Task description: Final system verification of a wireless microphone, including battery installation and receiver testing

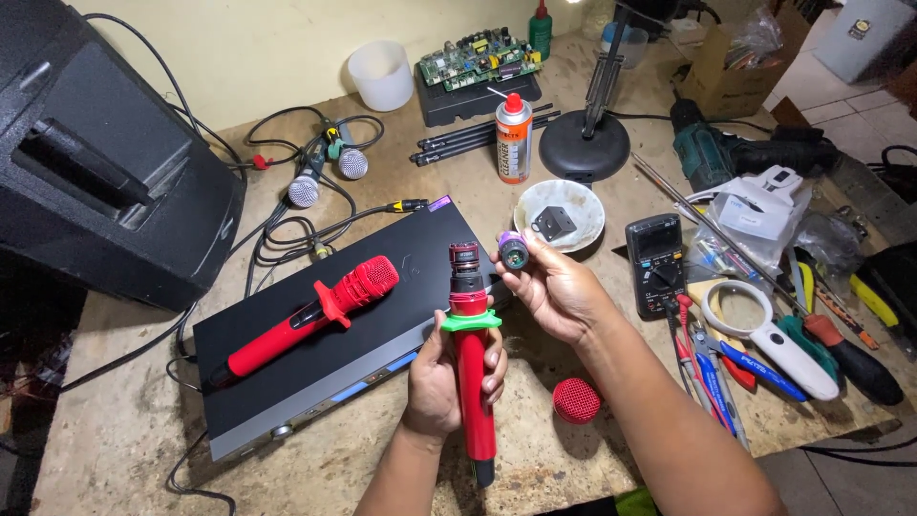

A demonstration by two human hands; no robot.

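Head view: left hand [449, 368] grips red microphone [470, 373]; right hand [554, 287] pinches capsule [513, 250]; white bowl [573, 196] holds black part [554, 223].

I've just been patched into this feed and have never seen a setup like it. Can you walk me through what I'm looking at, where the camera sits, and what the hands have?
There is no machine here: a person works with two bare hands, and the single picture comes from a camera worn on their head, looking down at a workbench.

The left hand grips a red microphone body upright, its grille off and a green ring around its neck. The right hand holds a small round capsule beside the microphone's top.

On the bench lie the loose red grille, a second red microphone on a flat black receiver box, a multimeter, a spray can, a white bowl, two silver wired microphones and hand tools.
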